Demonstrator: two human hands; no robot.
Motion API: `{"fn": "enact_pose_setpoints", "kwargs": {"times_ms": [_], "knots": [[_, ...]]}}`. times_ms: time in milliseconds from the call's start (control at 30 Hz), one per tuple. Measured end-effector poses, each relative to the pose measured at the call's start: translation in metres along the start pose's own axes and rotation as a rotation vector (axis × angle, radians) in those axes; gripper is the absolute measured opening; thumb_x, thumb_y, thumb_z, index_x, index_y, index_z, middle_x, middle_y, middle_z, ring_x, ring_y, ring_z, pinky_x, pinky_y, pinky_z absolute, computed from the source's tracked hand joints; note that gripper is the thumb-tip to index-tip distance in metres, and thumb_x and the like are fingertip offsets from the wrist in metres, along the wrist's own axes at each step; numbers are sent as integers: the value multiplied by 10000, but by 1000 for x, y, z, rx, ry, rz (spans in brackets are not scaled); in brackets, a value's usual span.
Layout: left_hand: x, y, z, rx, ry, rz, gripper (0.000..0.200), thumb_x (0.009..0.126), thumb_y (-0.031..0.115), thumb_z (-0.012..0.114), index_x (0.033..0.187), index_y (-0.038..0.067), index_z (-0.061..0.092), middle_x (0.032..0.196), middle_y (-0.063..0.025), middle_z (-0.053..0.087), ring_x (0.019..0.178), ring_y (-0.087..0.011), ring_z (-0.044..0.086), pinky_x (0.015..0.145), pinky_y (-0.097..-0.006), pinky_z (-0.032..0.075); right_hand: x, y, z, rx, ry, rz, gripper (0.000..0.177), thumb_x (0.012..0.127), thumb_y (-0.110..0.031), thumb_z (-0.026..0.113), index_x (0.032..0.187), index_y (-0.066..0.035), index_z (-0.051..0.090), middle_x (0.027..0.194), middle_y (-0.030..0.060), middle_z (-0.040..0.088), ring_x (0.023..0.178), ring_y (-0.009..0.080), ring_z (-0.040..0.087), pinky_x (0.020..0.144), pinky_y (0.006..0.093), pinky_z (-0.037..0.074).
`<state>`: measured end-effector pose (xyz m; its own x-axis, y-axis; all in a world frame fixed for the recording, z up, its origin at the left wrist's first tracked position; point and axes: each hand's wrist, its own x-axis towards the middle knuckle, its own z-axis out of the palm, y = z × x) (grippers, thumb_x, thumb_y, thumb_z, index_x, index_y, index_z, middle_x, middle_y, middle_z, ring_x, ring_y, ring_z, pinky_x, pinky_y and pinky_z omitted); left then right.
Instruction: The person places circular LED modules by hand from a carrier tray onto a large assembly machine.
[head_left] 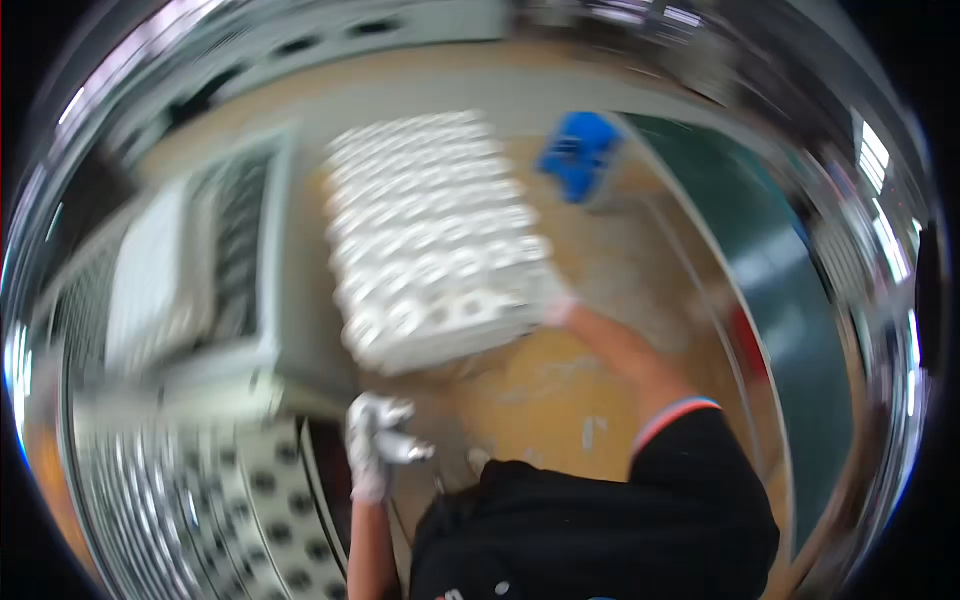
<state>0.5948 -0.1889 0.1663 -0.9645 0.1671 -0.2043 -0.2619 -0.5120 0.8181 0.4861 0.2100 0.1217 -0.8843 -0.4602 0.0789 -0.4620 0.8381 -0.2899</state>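
Note:
A large white tray (430,225) with rows of rounded, cup-like bumps fills the middle of the head view, tilted and blurred by motion. My right hand (557,303), in a white glove, grips its near right corner, and part of the fingers is hidden there. Below the tray's near left corner, my left hand (377,440) is also white-gloved. Its fingers are spread apart, and no object shows between them. It is apart from the tray, close to the edge of the pale machine (250,392).
Another white slab (150,270) lies on the machine at left, beside a dark row of openings. A blue object (580,155) stands on the floor beyond the tray. A long green-topped table (790,330) runs along the right. Yellowish floor (540,400) lies between.

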Motion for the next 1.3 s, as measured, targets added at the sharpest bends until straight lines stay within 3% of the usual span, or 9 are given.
{"fn": "enact_pose_setpoints", "kwargs": {"times_ms": [33,167,600,733,900,1000,1100,1200,1300], "knots": [[-23,-10,-16,108,94,11,433,965,353,456,1231,12,461,1055,-109,613,967,-203,598,817,-336,501,-4,-13,-1,-161,-26,239,659,871,-482,535,1385,-90,407,1415,131,413,1310,290,362,1111,391,248],[-116,-24,-45,-41,486,48,375,978,317,436,1252,63,467,982,-56,600,841,-144,571,724,-277,495,14,-54,-32,-170,72,-139,610,805,-385,624,1274,-12,509,1268,199,534,1201,343,477,1026,413,344],[-338,-96,-163,-290,1451,593,228,931,198,546,1134,106,500,933,-60,601,707,-118,577,583,-260,507,64,-12,-10,-331,-22,-93,700,823,-219,634,1412,-11,319,1389,204,401,1280,352,369,1068,385,294],[-404,-46,-193,-116,1638,565,341,926,258,545,1202,91,434,900,-60,583,692,-124,565,554,-263,488,57,-27,-3,-121,427,123,637,889,-207,579,1421,-7,293,1412,202,371,1235,352,415,1060,381,312],[-485,38,-298,168,1823,639,440,914,276,550,1264,60,394,1035,-100,549,843,-149,560,685,-287,499,49,-160,65,-91,313,164,684,878,-198,613,1436,-25,259,1444,144,346,1279,263,386,1076,351,305],[-518,65,-391,656,1960,338,506,897,340,551,1290,70,383,1139,-171,543,1012,-300,555,836,-393,462,61,-317,94,328,104,122,667,872,-129,611,1439,-60,267,1387,132,397,1231,233,425,982,365,424],[-516,91,-439,1199,1982,-258,448,911,358,501,1291,129,439,1279,-208,474,1148,-425,476,932,-462,423,78,-443,105,825,-176,194,649,854,-63,616,1415,-123,296,1207,59,476,1014,136,525,602,236,528],[-521,105,-459,1596,1378,-593,362,939,282,441,1239,92,510,1357,-174,396,1158,-394,464,946,-431,433,109,-529,120,708,-294,-40,530,846,-63,621,1327,-110,403,1191,78,439,1014,169,537,660,279,573],[-521,76,-495,1824,1289,-676,369,915,282,483,1196,44,516,1279,-208,436,1043,-365,515,883,-442,443,150,-603,145,334,-134,-510,557,801,-214,693,1268,-40,446,1117,156,507,975,267,572,782,360,522]]}}
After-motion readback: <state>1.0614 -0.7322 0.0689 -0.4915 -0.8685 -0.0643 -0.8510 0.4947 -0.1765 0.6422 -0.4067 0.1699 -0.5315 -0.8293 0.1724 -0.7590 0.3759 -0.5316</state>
